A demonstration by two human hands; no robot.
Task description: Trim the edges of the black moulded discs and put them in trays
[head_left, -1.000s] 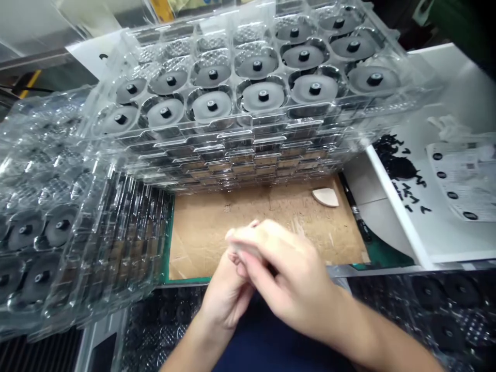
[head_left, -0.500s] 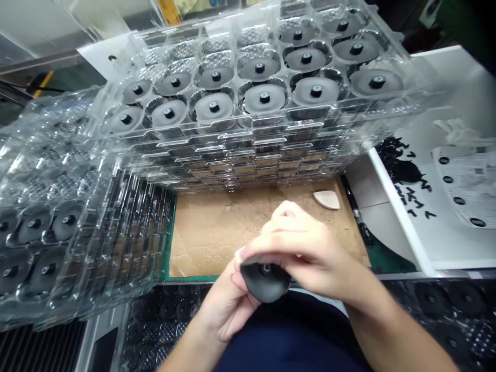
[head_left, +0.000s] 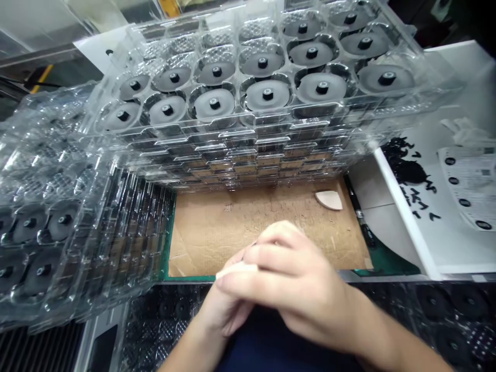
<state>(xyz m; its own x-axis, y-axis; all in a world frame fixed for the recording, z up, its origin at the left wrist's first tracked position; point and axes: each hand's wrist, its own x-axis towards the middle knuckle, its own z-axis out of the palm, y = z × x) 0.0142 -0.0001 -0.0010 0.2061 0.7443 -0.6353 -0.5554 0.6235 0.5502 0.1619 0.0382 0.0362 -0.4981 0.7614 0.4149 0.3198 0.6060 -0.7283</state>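
Observation:
My left hand (head_left: 222, 307) and my right hand (head_left: 306, 281) are closed together low in the middle of the head view, over the near edge of the cardboard. Between them is a black round part, now almost wholly covered by the fingers. My right hand lies over the top of it, with the left wrapped from below. Something white (head_left: 238, 268) shows at the fingertips; I cannot make out what it is. Beyond the hands stands a stack of clear plastic trays (head_left: 256, 116), whose top one holds dark grey discs (head_left: 267, 94) with black central stubs.
More clear trays (head_left: 104, 206) stand stacked at the left. A cardboard sheet (head_left: 209, 227) covers the work surface, bearing a beige wedge-shaped piece (head_left: 329, 200). A black pen (head_left: 360, 217) lies along its right edge. Black scraps (head_left: 411, 173) and a label sheet (head_left: 473, 181) lie in the white tray (head_left: 457, 253).
My right hand has turned and come down over the black round part, hiding its cupped face, which showed before. The camera view has shifted slightly.

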